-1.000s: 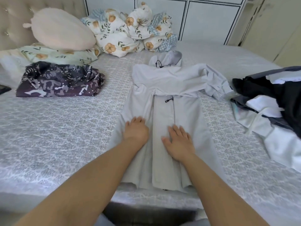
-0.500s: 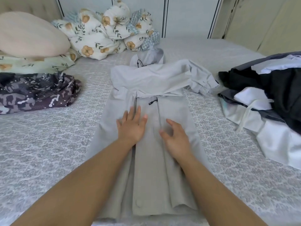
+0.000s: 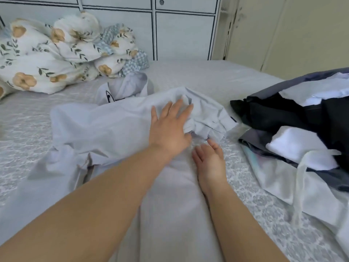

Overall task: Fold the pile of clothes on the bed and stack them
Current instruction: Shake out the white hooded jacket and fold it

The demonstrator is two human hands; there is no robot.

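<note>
Grey jacket (image 3: pixel 105 129) lies on the bed (image 3: pixel 217 76); left hand (image 3: pixel 170 127) presses its sleeve flat, right hand (image 3: pixel 209 161) rests released beside it.

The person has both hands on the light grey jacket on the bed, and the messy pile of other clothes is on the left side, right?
Not quite. Both hands, left hand and right hand, are on the light grey jacket on the bed, but the messy pile of clothes is on the right side. The head view shows it.
</note>
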